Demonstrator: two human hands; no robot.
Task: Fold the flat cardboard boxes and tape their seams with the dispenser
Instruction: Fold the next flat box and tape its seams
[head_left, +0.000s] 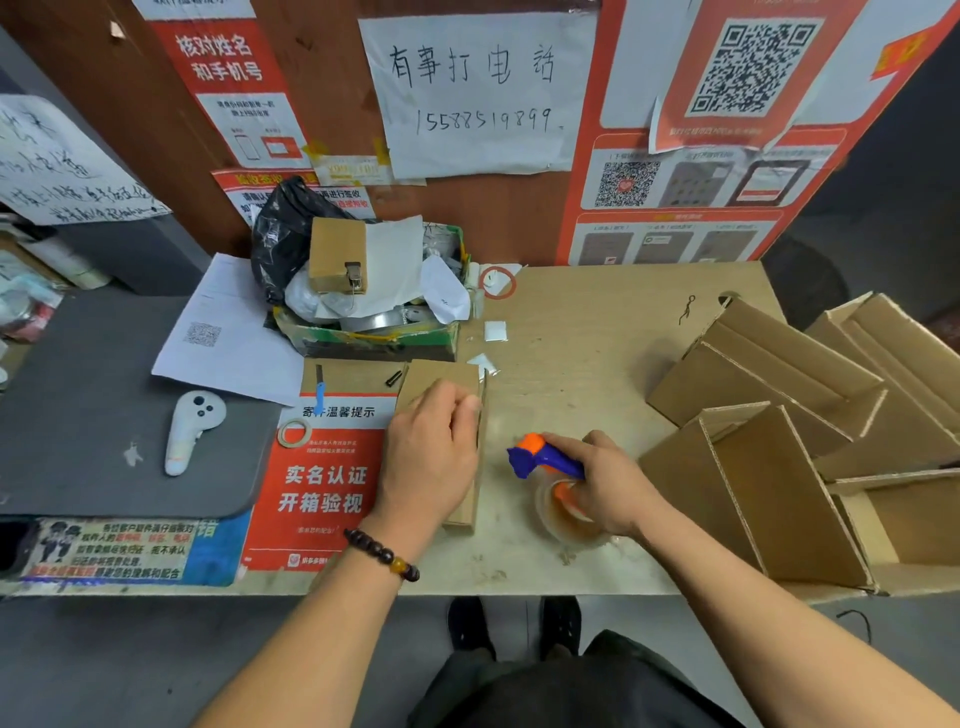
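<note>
A small folded cardboard box (444, 376) lies on the wooden table (587, 338) in front of me. My left hand (428, 452) rests on top of it, fingers bent over its upper right edge, where a strip of clear tape shows. Just to its right, my right hand (605, 480) grips the blue and orange tape dispenser (540, 457), which carries a roll of clear tape (558, 519) and touches the table, its blue head pointing toward the box.
Several folded, open cardboard boxes (779, 415) are piled at the right. An open box of clutter (363, 312) stands behind. A white controller (189, 426) lies on a grey mat at left. A tape roll (294, 432) and a blue pen (319, 395) sit on a red notice.
</note>
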